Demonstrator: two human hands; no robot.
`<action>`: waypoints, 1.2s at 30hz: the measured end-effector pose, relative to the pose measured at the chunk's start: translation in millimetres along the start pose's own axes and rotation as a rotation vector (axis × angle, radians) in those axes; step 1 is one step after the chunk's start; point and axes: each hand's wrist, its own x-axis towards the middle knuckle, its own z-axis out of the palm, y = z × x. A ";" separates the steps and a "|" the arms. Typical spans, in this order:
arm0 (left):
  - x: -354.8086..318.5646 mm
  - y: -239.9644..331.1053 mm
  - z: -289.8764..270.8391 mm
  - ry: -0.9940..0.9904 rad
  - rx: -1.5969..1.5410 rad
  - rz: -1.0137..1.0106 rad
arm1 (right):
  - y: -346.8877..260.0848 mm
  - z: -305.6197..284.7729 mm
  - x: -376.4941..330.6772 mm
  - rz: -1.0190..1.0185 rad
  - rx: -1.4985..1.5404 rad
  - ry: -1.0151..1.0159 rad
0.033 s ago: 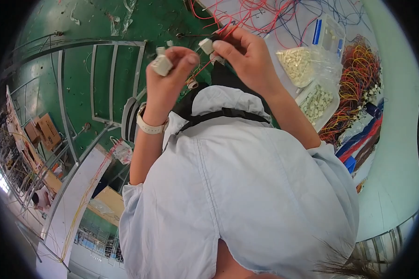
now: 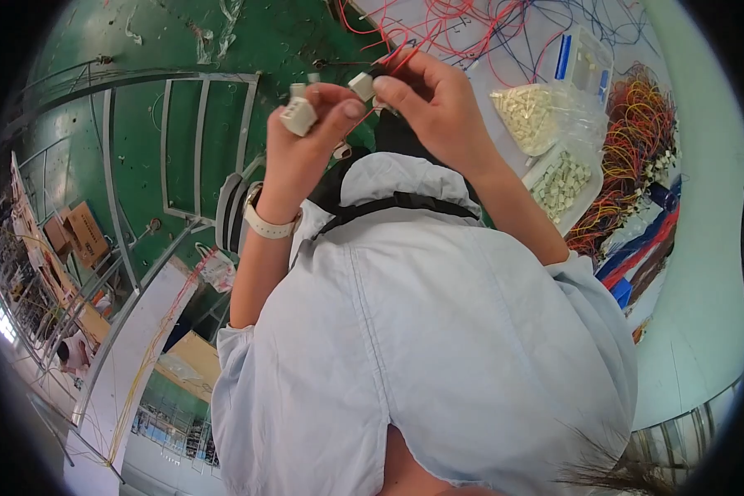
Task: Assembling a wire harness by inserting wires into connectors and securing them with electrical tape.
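Note:
My left hand (image 2: 300,153) is closed around several white plastic connector housings, and one white connector block (image 2: 298,116) sits against its fingers. More pale blocks poke out beyond those fingers. Close by on the right, my right hand (image 2: 440,107) pinches another white connector housing (image 2: 360,85) between thumb and fingers. Thin red wires (image 2: 402,63) run by its fingertips. A small gap separates the two hands, and a red wire crosses below it. What lies inside the left palm is hidden.
On the pale table at right are loose red and blue wires (image 2: 504,29), a bag of cream connectors (image 2: 524,117), a tray of small pale connectors (image 2: 591,183) and a heap of bundled wires (image 2: 628,161). A metal frame (image 2: 203,145) stands at left on the green floor.
My left hand has shifted slightly right with its connector housings, closer to the right hand. The right hand's housing has moved a little left; both grips look the same.

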 end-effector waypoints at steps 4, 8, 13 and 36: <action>0.8 1.9 6.1 0.008 0.129 0.009 | -17.6 9.1 -8.4 0.030 -0.035 0.043; -1.8 -0.4 5.2 0.041 0.008 -0.019 | -24.0 1.1 -11.6 0.087 -0.106 -0.118; -2.1 5.9 3.1 -0.068 -0.499 -0.432 | -22.4 -2.3 -8.4 0.136 -0.070 -0.129; -17.1 -3.7 -1.3 0.158 1.110 0.617 | -13.9 -2.1 8.7 0.248 -0.165 -0.247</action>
